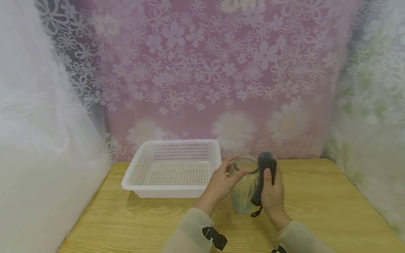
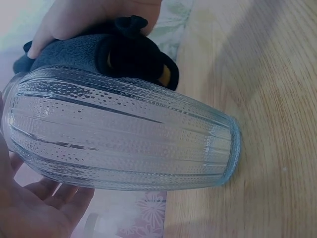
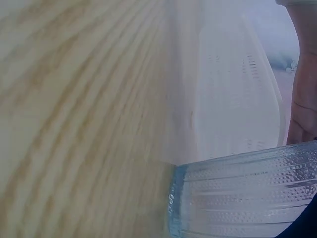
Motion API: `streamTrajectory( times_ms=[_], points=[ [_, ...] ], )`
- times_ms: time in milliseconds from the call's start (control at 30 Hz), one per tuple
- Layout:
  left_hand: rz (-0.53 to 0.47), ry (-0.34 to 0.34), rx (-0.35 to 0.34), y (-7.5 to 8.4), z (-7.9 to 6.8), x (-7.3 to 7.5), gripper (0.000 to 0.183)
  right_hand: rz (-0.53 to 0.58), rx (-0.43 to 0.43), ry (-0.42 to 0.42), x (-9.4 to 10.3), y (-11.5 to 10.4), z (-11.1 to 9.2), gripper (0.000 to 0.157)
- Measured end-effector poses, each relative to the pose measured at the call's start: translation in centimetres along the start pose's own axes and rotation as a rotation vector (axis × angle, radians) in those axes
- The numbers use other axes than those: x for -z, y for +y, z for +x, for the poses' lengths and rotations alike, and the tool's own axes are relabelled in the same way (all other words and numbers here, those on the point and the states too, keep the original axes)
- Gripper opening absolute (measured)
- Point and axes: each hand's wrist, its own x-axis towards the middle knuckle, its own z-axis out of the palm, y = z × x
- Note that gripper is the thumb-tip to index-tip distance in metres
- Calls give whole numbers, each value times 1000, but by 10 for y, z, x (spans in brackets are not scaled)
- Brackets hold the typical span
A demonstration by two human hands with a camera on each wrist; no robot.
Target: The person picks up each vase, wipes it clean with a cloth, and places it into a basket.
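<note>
A clear ribbed glass vase (image 1: 242, 193) stands upright, its base at the wooden tabletop. My left hand (image 1: 221, 186) grips it around the upper left side, with the thumb by the rim; in the left wrist view the fingers curve beneath the glass body (image 2: 124, 136). Against the vase's right side, my right hand (image 1: 274, 195) holds a long dark fuzzy cloth item (image 1: 266, 166) with a black loop dangling at its lower end. The left wrist view shows yellow inside this cloth item (image 2: 72, 55); its exact kind I cannot tell. The right wrist view catches the vase's base (image 3: 179, 201).
A white perforated plastic basket (image 1: 173, 192) sits to the left behind the vase, close to my left hand. The wooden table (image 1: 125, 237) ends at a flowered pink curtain (image 1: 191, 83) behind, with pale sheets hanging on both sides.
</note>
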Motion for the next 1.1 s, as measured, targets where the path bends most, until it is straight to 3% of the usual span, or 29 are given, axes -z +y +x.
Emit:
streamTrajectory(
  times_ms=[200,400,667,1100],
  points=[
    [-4,12,-5,0,2,-1,71,58,-113,-41,1,6,-3,53],
    [-10,15,-7,0,0,0,76,50,-265,-46,0,15,-5,63],
    [-3,10,2,0,1,0,72,26,-389,-89,0,26,-5,71],
    [-1,-2,2,0,1,1,74,182,-645,-184,1,43,1,72]
  ],
)
